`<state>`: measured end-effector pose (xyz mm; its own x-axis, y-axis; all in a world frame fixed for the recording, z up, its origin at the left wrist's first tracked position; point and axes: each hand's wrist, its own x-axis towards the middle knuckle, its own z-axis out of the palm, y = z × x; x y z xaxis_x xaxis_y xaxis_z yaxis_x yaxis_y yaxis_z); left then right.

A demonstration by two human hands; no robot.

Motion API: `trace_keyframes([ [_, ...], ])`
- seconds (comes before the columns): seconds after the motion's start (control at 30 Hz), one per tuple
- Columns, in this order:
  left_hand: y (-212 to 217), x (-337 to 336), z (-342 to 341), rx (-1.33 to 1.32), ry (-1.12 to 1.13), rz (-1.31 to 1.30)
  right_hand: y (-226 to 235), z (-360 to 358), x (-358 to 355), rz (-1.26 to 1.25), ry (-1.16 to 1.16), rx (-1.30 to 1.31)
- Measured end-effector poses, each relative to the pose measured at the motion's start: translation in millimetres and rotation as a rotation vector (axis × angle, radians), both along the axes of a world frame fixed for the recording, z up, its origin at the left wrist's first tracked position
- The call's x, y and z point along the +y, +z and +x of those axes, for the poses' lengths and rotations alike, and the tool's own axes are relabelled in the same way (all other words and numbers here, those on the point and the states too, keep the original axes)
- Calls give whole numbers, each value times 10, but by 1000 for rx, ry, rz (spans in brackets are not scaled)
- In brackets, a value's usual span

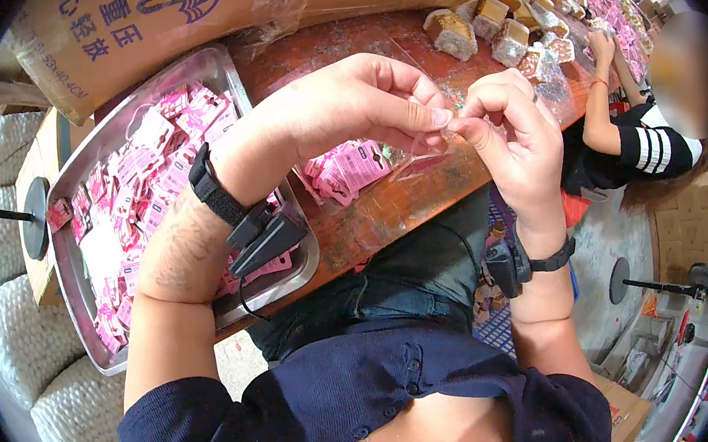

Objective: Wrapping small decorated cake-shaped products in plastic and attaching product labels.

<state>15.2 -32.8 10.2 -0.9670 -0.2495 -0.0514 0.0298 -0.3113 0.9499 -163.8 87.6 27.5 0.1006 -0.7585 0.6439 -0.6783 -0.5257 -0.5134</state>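
Head view: left hand [368, 104], right hand [509, 133] grip pinching clear bag [415, 151]; pink packets [133, 183] fill steel tray [69, 274].

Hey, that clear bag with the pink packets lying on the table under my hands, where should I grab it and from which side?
Probably by the empty clear film of the clear bag on its right, open side, coming from the right hand. The pink packets bunch toward the left end, near the metal tray, so the right part lies flat and loose enough to pinch. Both hands are above it, fingertips pinched together.

Both forearms raised, wrists bent inward; left hand [360, 105] and right hand [512, 133] meet fingertip to fingertip, pinching.
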Motion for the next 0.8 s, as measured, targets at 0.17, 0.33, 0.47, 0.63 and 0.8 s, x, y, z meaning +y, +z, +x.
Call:
trace_keyframes([
  [0.17,4,38,-5,47,33,52,10,5,-15,21,18,-29],
  [0.33,-3,4,22,71,-15,84,7,17,-56,19,17,-74],
  [0.47,25,43,7,87,89,37,-138,-188,-371,160,160,-430],
  [0.63,86,24,2,34,273,-46,-782,-900,-1249,-7,-568,216],
  [0.8,129,39,16,48,322,-120,-956,-1095,-1422,96,-479,297],
])
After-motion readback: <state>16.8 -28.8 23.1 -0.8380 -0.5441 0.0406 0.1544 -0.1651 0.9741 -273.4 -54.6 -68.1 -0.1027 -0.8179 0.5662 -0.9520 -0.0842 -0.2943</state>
